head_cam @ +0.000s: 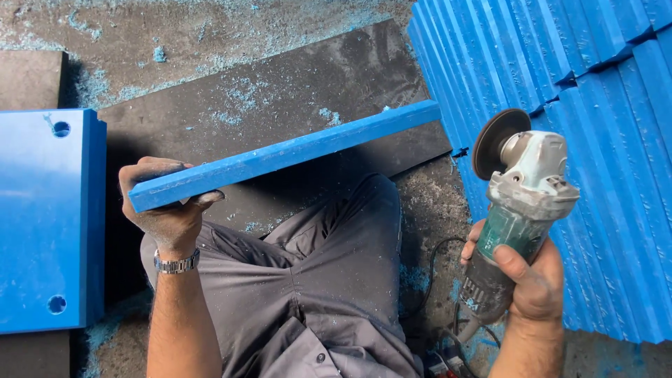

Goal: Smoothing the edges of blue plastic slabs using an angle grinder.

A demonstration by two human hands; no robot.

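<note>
From the head camera, your left hand [168, 210] is closed around one end of the long blue bar [283, 154], which reaches out toward two o'clock. Your right hand [528, 276] is wrapped around the angle grinder [521, 189] (disc up, at three o'clock). Held by one end only, the bar could kick if the disc bites.

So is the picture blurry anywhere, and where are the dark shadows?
Head view: mostly sharp, with even daylight and no strong glare; the blue bar in the left hand casts a soft shadow on the black board; the grinder in the right hand looks crisp.
</note>
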